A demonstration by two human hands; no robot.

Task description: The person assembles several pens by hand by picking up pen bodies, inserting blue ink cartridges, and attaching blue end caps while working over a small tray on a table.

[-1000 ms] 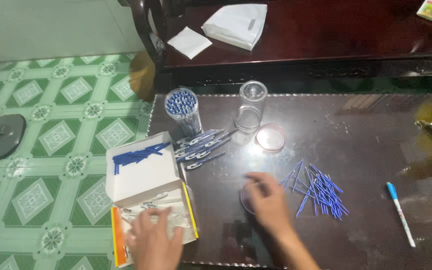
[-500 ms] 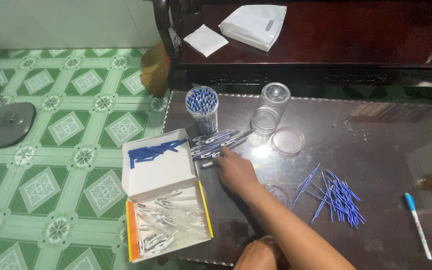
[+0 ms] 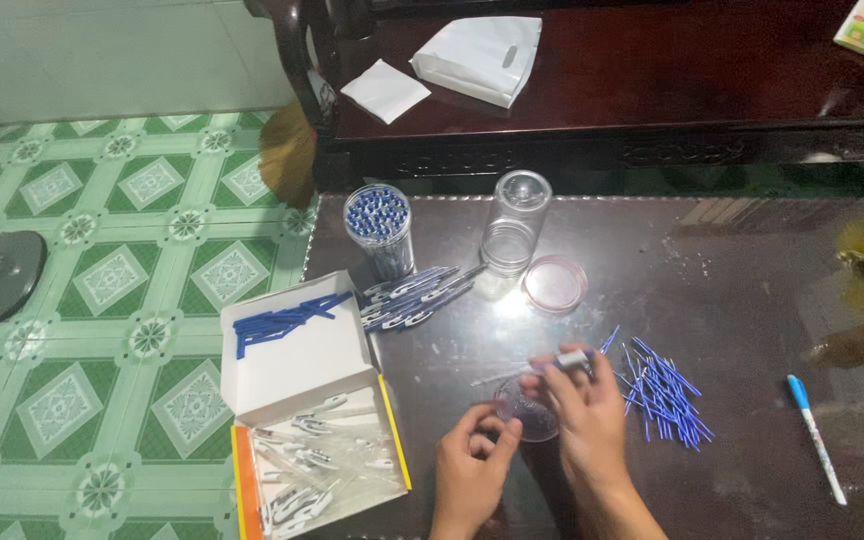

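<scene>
My right hand (image 3: 589, 415) grips a clear pen barrel (image 3: 537, 368) that lies level, pointing left, over the dark glass table (image 3: 752, 300). My left hand (image 3: 470, 462) is just left of it, with its fingertips pinched together beside a small round clear lid (image 3: 532, 418). Anything between those fingertips is too small to see. A loose pile of thin blue refills (image 3: 664, 392) lies right of my right hand. Assembled blue pens (image 3: 414, 296) lie in a heap further back.
An open box (image 3: 320, 470) of clear barrels hangs over the table's left edge, with blue refills on its flap (image 3: 287, 322). Behind stand a jar of pens (image 3: 379, 225), an empty jar (image 3: 514, 222) and a round lid (image 3: 555, 283). A marker (image 3: 817, 437) lies right.
My right hand has come back from the pen heap to the table's front, now gripping a barrel. My left hand has come back into view beside it. The camera has shifted.
</scene>
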